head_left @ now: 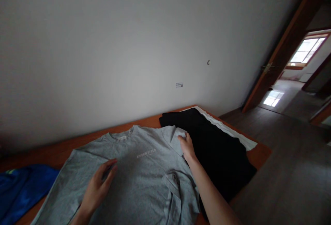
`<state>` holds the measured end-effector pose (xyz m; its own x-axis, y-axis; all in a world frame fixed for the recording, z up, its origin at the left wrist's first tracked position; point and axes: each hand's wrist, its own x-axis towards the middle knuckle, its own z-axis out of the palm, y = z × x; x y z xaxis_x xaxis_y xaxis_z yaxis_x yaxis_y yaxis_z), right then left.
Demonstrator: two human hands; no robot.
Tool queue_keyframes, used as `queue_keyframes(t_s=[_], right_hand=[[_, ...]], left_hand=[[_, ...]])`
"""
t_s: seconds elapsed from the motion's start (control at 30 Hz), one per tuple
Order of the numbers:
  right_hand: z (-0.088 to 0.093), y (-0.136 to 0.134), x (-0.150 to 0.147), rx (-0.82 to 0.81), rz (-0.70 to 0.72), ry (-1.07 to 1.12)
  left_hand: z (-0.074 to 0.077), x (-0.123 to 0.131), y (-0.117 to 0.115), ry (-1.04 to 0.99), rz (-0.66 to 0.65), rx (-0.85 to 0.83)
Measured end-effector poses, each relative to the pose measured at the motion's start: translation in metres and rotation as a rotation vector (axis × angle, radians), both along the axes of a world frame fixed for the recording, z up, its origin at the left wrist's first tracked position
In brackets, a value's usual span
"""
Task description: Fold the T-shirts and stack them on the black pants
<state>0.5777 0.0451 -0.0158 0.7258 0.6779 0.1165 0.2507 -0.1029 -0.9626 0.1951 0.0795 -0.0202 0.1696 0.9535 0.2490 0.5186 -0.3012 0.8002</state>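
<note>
A grey T-shirt [144, 176] with pale lettering on the chest lies spread face up on a wooden table [62, 151]. My left hand [99, 183] rests flat on the shirt's left chest, fingers stretched out. My right hand [186, 146] reaches to the shirt's right shoulder and its fingers pinch the grey fabric there, beside a dark garment.
A black garment [214, 149] lies to the right of the grey shirt, on top of a white one [232, 133] whose edge shows along the table's right side. A blue garment [20, 188] lies at the left. A plain wall stands behind; an open doorway [292, 77] is at right.
</note>
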Motion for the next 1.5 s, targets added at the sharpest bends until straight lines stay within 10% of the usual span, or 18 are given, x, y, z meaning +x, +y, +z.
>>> queue_keyframes(t_s=[0.17,0.4,0.57,0.67,1.17,1.5], right_hand=[[-0.003,-0.004,-0.008,0.169,-0.13,0.156],[0.001,-0.005,-0.03,0.24,-0.151,0.202],[0.024,-0.037,-0.099,0.187,0.741,-0.395],[0.026,-0.064,-0.121,0.06,0.952,-0.718],[0.008,-0.099,-0.093,-0.032,0.803,-0.832],[-0.003,-0.124,-0.085,-0.155,0.443,-0.92]], left_hand=[[0.011,0.006,-0.006,-0.228,-0.004,-0.22],[-0.011,0.003,0.003,-0.637,0.051,-0.433],[-0.001,0.015,-0.008,-0.688,-0.187,-0.672],[0.008,0.023,-0.016,-0.684,-0.256,-0.772],[0.009,0.028,-0.02,-0.843,-0.041,-0.569],[-0.005,0.025,-0.014,-0.836,-0.01,-0.655]])
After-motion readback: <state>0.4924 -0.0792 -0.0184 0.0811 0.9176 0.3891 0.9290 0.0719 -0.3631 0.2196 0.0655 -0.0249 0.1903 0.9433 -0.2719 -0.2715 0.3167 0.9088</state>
